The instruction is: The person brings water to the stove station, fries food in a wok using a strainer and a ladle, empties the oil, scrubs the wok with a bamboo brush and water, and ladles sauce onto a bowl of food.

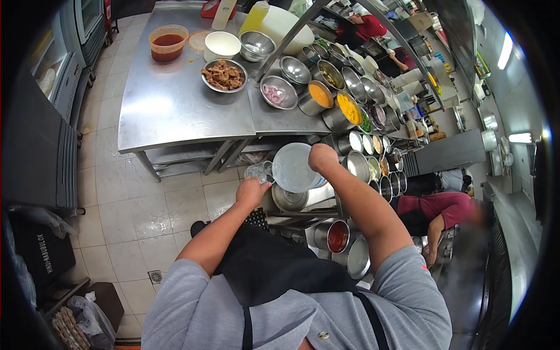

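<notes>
"What does the head view show?"

"The left hand holds a clear cup. The right hand holds the right edge of a white tub. The tub is just right of the cup, on the near side of the steel table."

"Is stuff coming out?"

"I can't tell. The tub looks tipped left."

"How do you do that well?"

"Hold the cup still, keep the tub's edge over it, and tip slowly."
</notes>
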### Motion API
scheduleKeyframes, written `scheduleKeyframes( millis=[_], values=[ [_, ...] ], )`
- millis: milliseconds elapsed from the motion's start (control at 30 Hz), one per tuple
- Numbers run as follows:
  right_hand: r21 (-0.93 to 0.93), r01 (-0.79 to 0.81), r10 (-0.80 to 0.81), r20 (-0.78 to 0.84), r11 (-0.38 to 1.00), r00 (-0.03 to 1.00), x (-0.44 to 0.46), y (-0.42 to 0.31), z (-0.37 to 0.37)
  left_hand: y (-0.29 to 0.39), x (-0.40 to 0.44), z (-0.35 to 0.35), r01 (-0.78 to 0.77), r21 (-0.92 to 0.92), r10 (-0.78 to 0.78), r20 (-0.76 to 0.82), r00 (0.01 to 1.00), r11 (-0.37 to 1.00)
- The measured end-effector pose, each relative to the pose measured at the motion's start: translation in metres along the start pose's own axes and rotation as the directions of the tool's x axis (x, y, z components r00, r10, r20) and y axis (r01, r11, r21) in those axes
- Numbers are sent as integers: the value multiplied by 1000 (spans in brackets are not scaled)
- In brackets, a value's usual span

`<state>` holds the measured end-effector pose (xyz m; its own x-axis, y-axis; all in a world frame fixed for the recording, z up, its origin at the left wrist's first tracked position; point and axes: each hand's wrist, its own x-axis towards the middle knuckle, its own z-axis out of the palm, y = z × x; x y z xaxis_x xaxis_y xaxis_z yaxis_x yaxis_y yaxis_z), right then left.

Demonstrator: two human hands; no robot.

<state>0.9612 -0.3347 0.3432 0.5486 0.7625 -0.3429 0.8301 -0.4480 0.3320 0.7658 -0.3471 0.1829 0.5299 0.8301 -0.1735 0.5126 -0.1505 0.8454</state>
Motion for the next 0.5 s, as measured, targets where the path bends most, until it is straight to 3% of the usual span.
scheduleKeyframes(
  millis=[333, 500],
  values=[
    [-27, -29, 29, -25, 999, 999, 2, 4, 2, 5, 2, -1, -56, 7, 56, 7, 998, 998],
    [-16, -71, 72, 23, 997, 997, -2, 3, -2, 9, 1, -5, -10, 24, 8, 50, 999, 1000]
  ],
)
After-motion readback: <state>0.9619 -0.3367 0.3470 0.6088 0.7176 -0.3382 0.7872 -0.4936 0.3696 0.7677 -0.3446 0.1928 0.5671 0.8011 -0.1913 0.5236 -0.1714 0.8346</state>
